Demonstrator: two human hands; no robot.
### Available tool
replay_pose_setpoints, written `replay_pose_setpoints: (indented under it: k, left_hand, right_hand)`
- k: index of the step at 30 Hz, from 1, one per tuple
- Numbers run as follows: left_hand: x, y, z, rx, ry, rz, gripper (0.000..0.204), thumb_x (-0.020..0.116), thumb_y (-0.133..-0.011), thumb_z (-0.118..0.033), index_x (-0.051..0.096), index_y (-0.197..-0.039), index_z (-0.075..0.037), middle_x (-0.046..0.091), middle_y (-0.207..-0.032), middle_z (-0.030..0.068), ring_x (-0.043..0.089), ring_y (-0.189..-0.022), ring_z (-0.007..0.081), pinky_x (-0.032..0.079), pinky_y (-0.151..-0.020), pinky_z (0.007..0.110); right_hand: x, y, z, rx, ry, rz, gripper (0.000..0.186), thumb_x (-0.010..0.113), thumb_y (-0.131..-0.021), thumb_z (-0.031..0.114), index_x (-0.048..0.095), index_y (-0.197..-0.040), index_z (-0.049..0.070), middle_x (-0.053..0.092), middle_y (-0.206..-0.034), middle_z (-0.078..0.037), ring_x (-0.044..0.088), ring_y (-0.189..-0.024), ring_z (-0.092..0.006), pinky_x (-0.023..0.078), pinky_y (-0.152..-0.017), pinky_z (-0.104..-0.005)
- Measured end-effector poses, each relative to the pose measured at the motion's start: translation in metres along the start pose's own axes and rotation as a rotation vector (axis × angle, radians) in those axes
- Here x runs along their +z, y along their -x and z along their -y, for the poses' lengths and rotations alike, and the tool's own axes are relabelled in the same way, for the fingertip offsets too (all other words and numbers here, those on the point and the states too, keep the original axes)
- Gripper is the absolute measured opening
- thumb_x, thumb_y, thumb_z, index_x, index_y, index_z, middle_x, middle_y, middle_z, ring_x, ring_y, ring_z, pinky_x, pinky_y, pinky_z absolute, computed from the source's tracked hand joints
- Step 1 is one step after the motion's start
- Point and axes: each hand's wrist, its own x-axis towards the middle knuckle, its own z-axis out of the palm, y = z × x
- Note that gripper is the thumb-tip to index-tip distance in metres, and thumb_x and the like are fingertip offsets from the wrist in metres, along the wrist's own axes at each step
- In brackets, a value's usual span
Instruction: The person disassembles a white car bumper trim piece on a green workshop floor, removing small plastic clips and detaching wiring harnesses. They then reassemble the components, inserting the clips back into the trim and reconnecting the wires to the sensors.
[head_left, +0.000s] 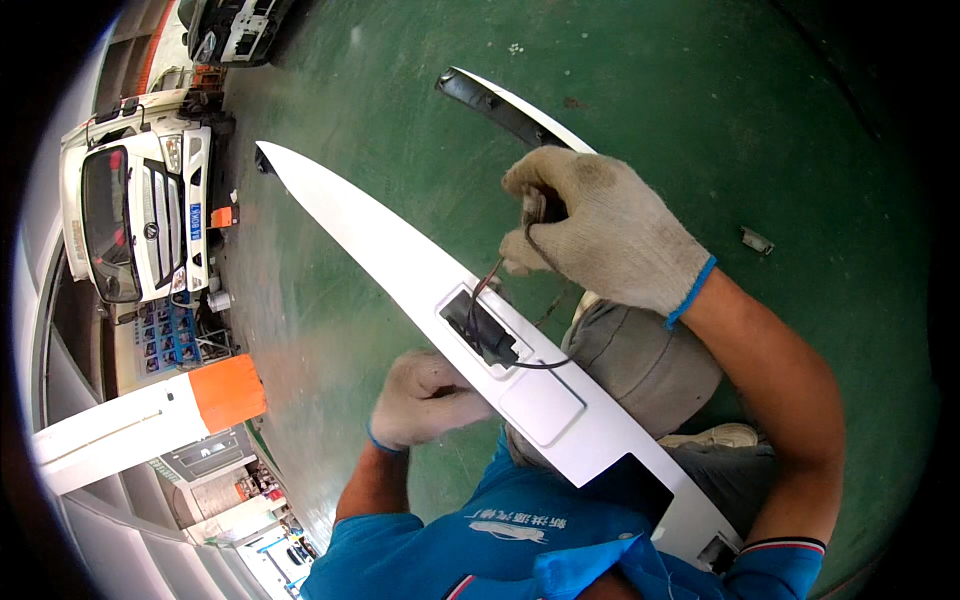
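Observation:
A long white curved panel point(370, 225), like a vehicle bumper, lies diagonally across my lap. In its rectangular cutout sits a black part point(483, 332) with thin wires point(484, 284) coming out. My right hand point(605, 225), in a pale knit glove with a blue cuff, is raised above the panel, fingers pinched on the wire. A small greyish piece also shows between these fingers, too covered to name. My left hand point(425, 400), gloved alike, is curled at the panel's near edge beside the cutout; its fingertips are hidden by the panel.
Beyond my right hand, another curved white-and-black piece point(500, 108) rises from the green floor point(350, 300). A small metallic piece point(757, 240) lies on the floor at the right. At the left are a white truck point(140, 215) and a white-and-orange post point(225, 393).

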Motion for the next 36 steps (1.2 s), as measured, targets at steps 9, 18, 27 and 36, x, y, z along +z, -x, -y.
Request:
replay_pose_setpoints:
  k: [9, 18, 27, 36]
  left_hand:
    - [-0.073, 0.007, 0.057, -0.699, 0.238, 0.609, 0.022, 0.081, -0.079, -0.009, 0.079, -0.098, 0.003, 0.072, -0.083, 0.0056, 0.064, -0.073, 0.0135, 0.055, -0.070, 0.029]
    - [-0.060, 0.016, 0.063, -0.567, 0.368, 0.358, 0.044, 0.078, -0.076, -0.016, 0.076, -0.116, 0.004, 0.075, -0.110, 0.0163, 0.071, -0.097, 0.0260, 0.058, -0.087, 0.038]
    - [-0.062, 0.020, 0.133, 0.665, 0.944, 0.667, 0.031, 0.057, -0.095, -0.023, 0.070, -0.072, -0.007, 0.067, -0.084, 0.0088, 0.058, -0.065, 0.0246, 0.047, -0.064, 0.041]
    - [-0.028, 0.063, 0.073, -0.122, 0.613, 0.688, 0.026, 0.081, -0.085, -0.025, 0.080, -0.094, -0.001, 0.064, -0.136, 0.0269, 0.061, -0.124, 0.0440, 0.050, -0.103, 0.057]
  right_hand:
    - [0.003, 0.001, 0.007, -0.150, 0.103, 0.080, 0.037, 0.079, -0.086, 0.026, 0.069, -0.111, 0.000, 0.068, -0.091, -0.014, 0.069, -0.082, -0.0243, 0.058, -0.078, -0.0371]
    - [0.008, 0.005, 0.010, -0.366, 0.169, 0.087, 0.024, 0.071, -0.092, 0.015, 0.069, -0.111, 0.001, 0.066, -0.098, -0.015, 0.067, -0.080, -0.0218, 0.058, -0.077, -0.0371]
    - [0.011, 0.003, -0.001, -0.298, 0.170, 0.002, 0.020, 0.071, -0.092, 0.013, 0.069, -0.109, 0.003, 0.065, -0.092, -0.011, 0.065, -0.075, -0.0204, 0.057, -0.072, -0.0367]
    - [0.012, 0.003, 0.004, -0.317, 0.212, 0.008, 0.025, 0.076, -0.086, 0.012, 0.071, -0.109, 0.003, 0.065, -0.092, -0.009, 0.062, -0.074, -0.0142, 0.056, -0.068, -0.0301]
